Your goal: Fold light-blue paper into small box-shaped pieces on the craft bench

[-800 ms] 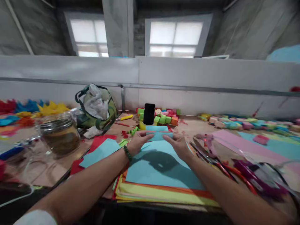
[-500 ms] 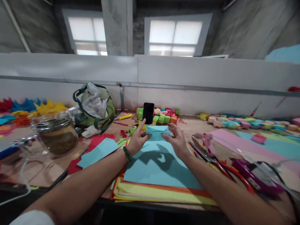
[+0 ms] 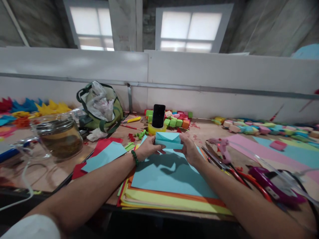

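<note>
A folded piece of light blue paper (image 3: 168, 140) is held up just above the desk between both hands. My left hand (image 3: 147, 148) pinches its left end, and a green bead bracelet sits on that wrist. My right hand (image 3: 188, 149) grips its right end. Below them lies a large light blue sheet (image 3: 169, 177) on top of a stack of coloured paper (image 3: 174, 203). A black phone (image 3: 159, 116) stands upright just behind the folded piece.
Small coloured paper cubes (image 3: 174, 121) are piled behind the phone, with more along the right back edge. A glass jar (image 3: 59, 138) and a green bag (image 3: 101, 107) stand at the left. Scissors (image 3: 225, 167) and a purple glue gun (image 3: 272, 186) lie at the right.
The folded blue piece was pressed flat on the sheet, then lifted. Both hands now grip its ends a little nearer and higher.
</note>
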Demonstrator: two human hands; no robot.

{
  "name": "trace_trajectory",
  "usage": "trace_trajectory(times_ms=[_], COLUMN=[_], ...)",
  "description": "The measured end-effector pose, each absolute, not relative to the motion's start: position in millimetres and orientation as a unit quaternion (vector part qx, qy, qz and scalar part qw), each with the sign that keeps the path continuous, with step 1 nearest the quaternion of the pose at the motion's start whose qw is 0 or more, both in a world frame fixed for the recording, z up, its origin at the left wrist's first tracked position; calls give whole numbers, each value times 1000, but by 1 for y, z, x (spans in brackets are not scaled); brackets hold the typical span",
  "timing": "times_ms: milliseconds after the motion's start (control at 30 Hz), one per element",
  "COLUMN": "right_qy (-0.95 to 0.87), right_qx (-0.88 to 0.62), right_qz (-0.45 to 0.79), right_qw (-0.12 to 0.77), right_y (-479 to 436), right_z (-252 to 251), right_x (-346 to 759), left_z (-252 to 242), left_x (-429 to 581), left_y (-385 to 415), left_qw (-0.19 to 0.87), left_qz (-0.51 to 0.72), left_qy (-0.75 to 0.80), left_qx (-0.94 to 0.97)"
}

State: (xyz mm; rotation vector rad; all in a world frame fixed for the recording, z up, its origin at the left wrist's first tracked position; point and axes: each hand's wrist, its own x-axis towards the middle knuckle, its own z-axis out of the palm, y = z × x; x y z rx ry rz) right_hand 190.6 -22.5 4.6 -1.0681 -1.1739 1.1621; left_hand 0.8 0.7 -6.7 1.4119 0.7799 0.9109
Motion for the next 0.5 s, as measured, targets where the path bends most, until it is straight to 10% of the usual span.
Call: trace_trajectory(times_ms=[500], right_qy=[-495], right_qx=[-458], right_qz=[509], right_qw=[535], right_y=[-17], right_z=[9], right_x=[198], left_z=[-7], left_x=[1], left_y=[-5], left_qw=[638], left_qz=[375], left_qy=[316], left_qx=[594])
